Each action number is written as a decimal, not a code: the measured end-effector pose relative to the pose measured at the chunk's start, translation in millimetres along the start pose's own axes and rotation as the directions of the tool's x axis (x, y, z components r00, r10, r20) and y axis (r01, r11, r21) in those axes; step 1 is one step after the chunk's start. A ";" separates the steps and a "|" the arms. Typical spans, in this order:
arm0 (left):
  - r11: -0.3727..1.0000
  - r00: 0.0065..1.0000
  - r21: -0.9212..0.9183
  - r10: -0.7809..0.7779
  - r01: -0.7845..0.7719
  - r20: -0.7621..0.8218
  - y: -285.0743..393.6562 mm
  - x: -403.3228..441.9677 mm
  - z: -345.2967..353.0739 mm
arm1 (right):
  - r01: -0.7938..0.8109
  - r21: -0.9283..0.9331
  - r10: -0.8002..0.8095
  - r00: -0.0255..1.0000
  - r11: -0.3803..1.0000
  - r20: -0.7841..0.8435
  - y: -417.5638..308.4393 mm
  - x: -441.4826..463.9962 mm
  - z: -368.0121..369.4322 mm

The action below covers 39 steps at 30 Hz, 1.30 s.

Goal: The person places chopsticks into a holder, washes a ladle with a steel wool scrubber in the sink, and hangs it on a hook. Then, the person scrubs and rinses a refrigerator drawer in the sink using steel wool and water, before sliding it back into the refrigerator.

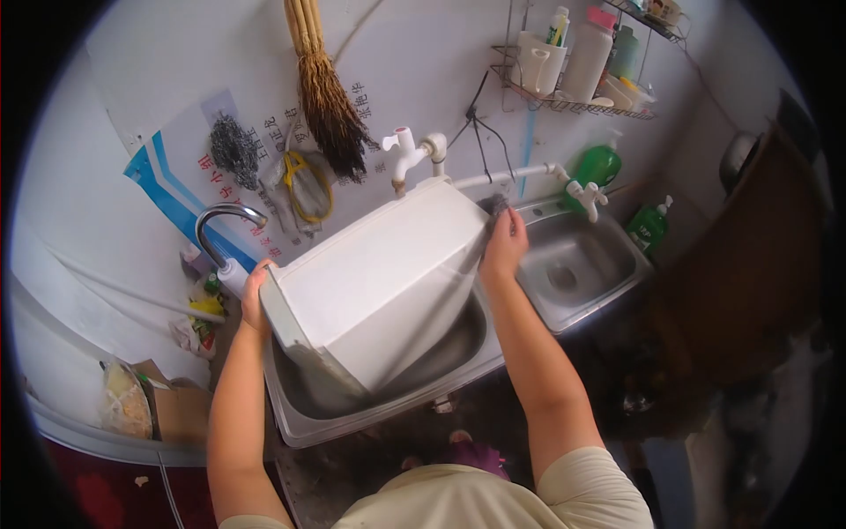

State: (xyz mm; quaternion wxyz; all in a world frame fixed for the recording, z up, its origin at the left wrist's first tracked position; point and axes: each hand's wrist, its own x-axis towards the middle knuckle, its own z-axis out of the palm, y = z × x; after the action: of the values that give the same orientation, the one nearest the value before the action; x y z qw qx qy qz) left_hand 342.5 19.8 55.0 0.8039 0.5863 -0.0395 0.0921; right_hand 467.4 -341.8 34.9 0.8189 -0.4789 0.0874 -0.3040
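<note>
A large white rectangular plastic bin [388, 264] lies tilted over the left basin of the steel sink [304, 432]. My left hand [255, 298] grips the rim at its left end, with the thumb on top and the other fingers mostly hidden. At the bin's far right corner, my right hand [506, 242] is closed on a small grey steel wool scourer [499, 204]. The scourer is beside or against the bin's edge; contact cannot be made out. Just above the bin sits a white tap [408, 157], and a curved chrome faucet [227, 216] stands close to my left hand.
Right of the bin is a second steel basin [568, 273], with green soap bottles [597, 164] behind it. A wire rack [582, 104] with bottles hangs above. A straw broom [326, 97] and a steel wool bundle [234, 150] hang on the wall. A cardboard box [181, 410] stands left.
</note>
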 end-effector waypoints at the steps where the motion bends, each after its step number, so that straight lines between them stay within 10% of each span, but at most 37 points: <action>1: 0.995 0.999 0.102 -0.018 0.021 -0.026 8.6 0.0 0.0 | 0.079 -0.052 -0.078 0.997 0.996 0.018 -11.5 -12.8 4.6; 5: 0.729 0.999 0.685 -0.035 0.007 0.028 55.0 5.4 -6.6 | 0.405 -0.277 -0.350 0.909 0.871 0.227 -9.9 -32.2 8.7; 11: -0.271 0.975 0.952 -0.202 -0.143 0.089 62.7 25.5 91.7 | 0.678 -0.185 -0.510 0.679 0.711 0.528 16.1 -102.7 32.4; 15: -0.243 0.978 0.961 -0.187 -0.136 0.091 49.2 33.7 99.4 | 0.809 -0.162 -0.414 0.448 0.565 0.793 8.6 -173.5 35.8; 19: -0.210 0.975 0.967 -0.194 -0.147 0.106 50.1 42.7 80.4 | 0.551 -0.471 -0.325 0.816 0.689 0.479 55.4 -112.3 20.7; 21: -0.205 0.970 0.967 -0.217 -0.151 0.105 49.7 47.6 76.9 | 0.175 -0.572 -0.016 0.962 0.802 0.272 101.3 -91.7 -7.6; 24: -0.205 0.969 0.963 -0.210 -0.174 0.130 47.9 50.0 76.3 | -0.128 -0.659 0.317 0.932 0.742 0.176 137.6 -96.1 -45.5; 33: -0.219 0.981 0.965 -0.160 -0.144 0.110 49.7 40.3 76.1 | 0.538 -0.419 -0.221 0.768 0.732 0.601 41.2 -99.2 24.1; 39: -0.190 0.979 0.967 -0.145 -0.170 0.144 43.0 45.2 74.2 | 0.106 -0.683 0.273 0.864 0.723 0.423 93.8 -116.8 -36.8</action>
State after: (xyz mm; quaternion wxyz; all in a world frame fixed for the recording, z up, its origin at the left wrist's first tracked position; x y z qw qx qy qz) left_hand 381.8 -33.4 125.9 0.0476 0.9973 -0.0417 0.0365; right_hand 396.9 -267.3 -80.4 0.5901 -0.8036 0.0025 -0.0774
